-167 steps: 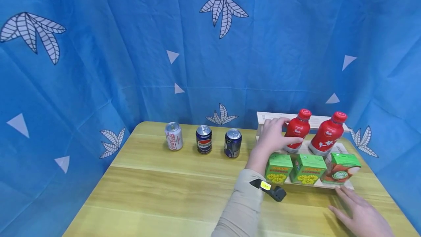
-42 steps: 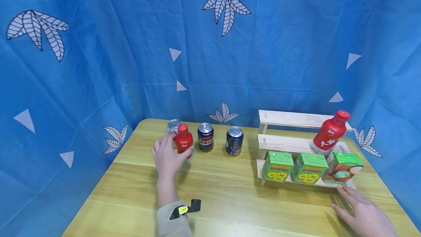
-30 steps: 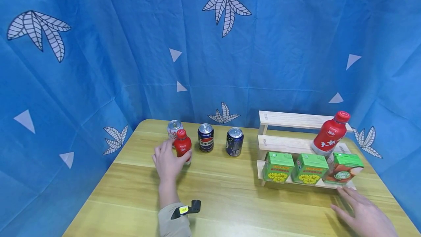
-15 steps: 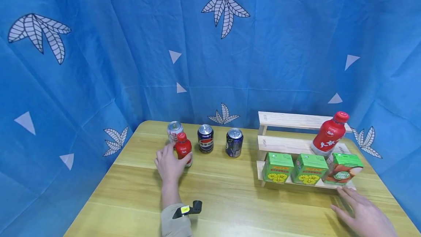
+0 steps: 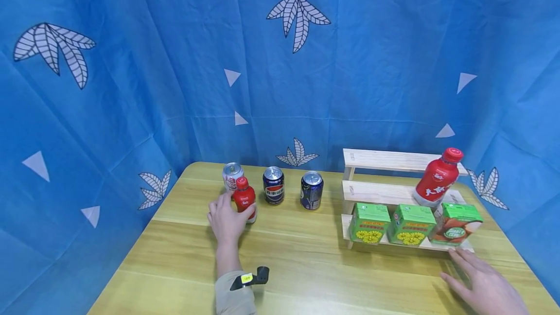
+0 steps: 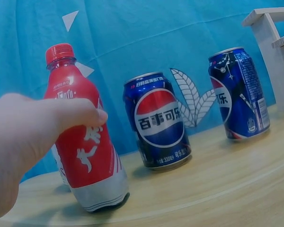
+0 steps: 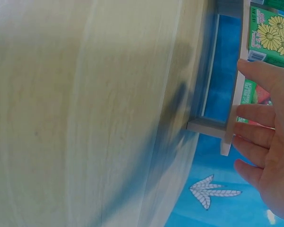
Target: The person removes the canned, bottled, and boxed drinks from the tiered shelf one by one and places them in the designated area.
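On the left of the table, my left hand [image 5: 227,220] grips a red plastic drink bottle [image 5: 245,199] with a white base. The bottle stands just in front of a white Coca-Cola can [image 5: 232,175], covering part of it. In the left wrist view the thumb [image 6: 80,113] lies across the bottle's label, and the base is down at the tabletop. My right hand [image 5: 485,281] has its fingers extended, fingertips at the front edge of the wooden tiered rack [image 5: 376,191]. A second red bottle [image 5: 437,179] stands on the rack's middle tier.
Two dark blue Pepsi cans, one in the middle [image 5: 273,186] and one further right [image 5: 311,191], stand right of the bottle. Green drink cartons [image 5: 369,222] line the rack's lowest tier. A blue patterned curtain [image 5: 288,86] hangs behind the table [image 5: 175,266].
My left hand has taken one red bottle from the rack's middle tier leftwards to the table before the Coca-Cola can. Lately it has barely shifted. The right hand stays at the rack's edge.
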### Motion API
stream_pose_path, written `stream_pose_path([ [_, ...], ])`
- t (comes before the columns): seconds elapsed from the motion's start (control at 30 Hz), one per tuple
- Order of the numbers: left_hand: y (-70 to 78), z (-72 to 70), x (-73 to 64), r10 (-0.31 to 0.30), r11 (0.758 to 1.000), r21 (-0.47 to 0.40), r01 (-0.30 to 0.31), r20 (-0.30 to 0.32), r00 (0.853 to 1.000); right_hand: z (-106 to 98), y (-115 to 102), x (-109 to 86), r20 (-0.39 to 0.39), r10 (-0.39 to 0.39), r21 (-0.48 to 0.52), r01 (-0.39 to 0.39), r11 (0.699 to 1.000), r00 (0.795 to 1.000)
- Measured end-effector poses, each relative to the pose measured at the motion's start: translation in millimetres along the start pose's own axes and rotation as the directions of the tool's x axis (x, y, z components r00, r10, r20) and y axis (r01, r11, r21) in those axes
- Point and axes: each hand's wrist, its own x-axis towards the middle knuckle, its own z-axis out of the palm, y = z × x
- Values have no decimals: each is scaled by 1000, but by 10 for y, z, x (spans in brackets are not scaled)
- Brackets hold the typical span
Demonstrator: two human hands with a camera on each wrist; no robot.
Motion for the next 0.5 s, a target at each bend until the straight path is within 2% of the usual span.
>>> stream_pose_path([
  [0.3, 0, 1, 4, -56, 998, -39, 58, 54, 997, -1, -9, -22, 0, -1, 4, 1, 1000, 1000],
  [0.5, 28, -69, 16, -53, 997, -50, 57, 71, 996, -9, -15, -26, -9, -4, 6, 4, 1000, 1000],
])
